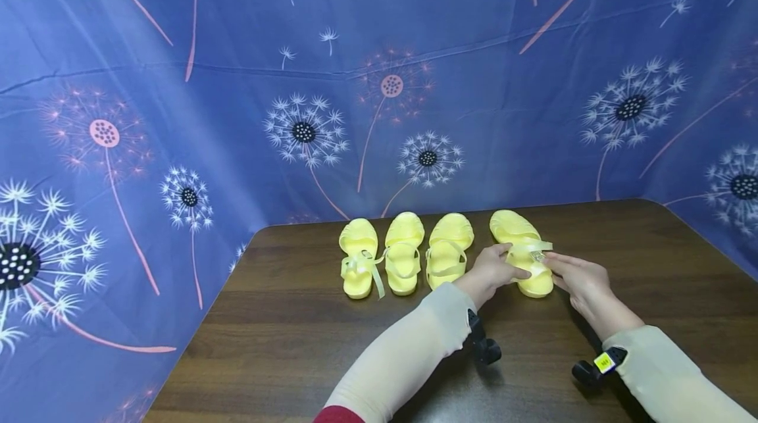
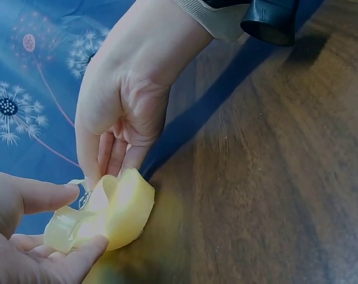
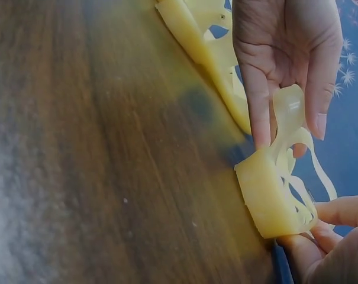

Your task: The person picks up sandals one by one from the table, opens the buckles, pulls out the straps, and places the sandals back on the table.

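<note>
**Four yellow sandals, one strap being worked**

Four yellow jelly sandals stand in a row near the far edge of the dark wooden table [image 1: 622, 245], toes toward the blue dandelion-print backdrop [image 1: 237, 81]. Both hands are on the rightmost sandal [image 1: 521, 229], which sits a little apart from the other three and angled to the right.

The left hand [image 1: 490, 272] cups the sandal's heel end from the left, thumb and fingers curled against its side. The right hand [image 1: 577, 278] comes in from the right, its fingers closed in a pinch on the translucent ankle strap [image 1: 527, 247] near the small buckle [image 1: 537, 256]. The right wrist view shows the strap end looped up between thumb and forefinger, clear of the sole.

Judging from this, the step in hand is fastening or adjusting the strap. To do it well, the left hand should probably keep the heel steady on the table while the right keeps a short grip close to the buckle, since the soft strap looks likely to twist or spring back.

The leftmost sandal [image 1: 358, 258] has its strap hanging loose; the two middle sandals [image 1: 428, 248] look closed, though their buckles are too small to confirm.
</note>
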A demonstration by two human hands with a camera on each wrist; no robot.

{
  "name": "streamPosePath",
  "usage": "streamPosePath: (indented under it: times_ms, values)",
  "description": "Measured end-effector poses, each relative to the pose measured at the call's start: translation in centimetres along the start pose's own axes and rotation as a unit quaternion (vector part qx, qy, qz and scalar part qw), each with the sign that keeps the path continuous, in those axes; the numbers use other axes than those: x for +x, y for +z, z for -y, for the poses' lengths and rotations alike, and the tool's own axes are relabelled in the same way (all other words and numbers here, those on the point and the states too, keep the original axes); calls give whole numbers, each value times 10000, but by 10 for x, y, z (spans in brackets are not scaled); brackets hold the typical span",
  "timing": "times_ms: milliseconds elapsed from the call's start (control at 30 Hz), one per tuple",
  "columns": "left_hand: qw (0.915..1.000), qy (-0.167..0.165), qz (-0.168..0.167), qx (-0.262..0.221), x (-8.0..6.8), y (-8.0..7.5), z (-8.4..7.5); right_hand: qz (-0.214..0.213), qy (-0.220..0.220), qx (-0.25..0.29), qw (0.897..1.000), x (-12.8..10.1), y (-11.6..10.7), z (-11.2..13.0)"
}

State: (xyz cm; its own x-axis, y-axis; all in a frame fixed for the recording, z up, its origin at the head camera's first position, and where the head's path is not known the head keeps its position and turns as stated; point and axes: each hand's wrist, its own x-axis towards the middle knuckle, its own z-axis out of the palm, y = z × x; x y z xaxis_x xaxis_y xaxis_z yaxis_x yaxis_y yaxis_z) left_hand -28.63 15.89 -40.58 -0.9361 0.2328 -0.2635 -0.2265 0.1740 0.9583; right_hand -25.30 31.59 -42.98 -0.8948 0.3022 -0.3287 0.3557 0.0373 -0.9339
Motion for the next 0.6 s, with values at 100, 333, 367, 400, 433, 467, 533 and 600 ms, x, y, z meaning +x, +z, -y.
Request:
streamPosePath:
  times_ms: [100,333,367,400,433,467,533,600]
  values:
    - [10000,-8,-26,-67,2,1,1,-100,-27,36,9999,1,2,1]
    - [9999,-101,-105,-49,2,1,3,-71,-158,-144,9997,2,6,4]
    - [9998,-118,-116,-66,2,1,3,-54,-169,-138,9997,2,6,4]
    - [9998,-140,-120,-115,1,1,3,-31,-189,-143,9997,2,6,4]
    - [9997,-153,-121,-154,1,1,3,-11,-217,-149,9997,2,6,4]
    - [9996,-170,-118,-194,1,1,3,6,-234,-136,9996,2,6,4]
    - [9993,-194,-104,-289,1,1,4,45,-254,-203,9995,2,5,4]
    - [9990,-224,-80,-367,2,1,5,124,-265,-251,9993,1,4,3]
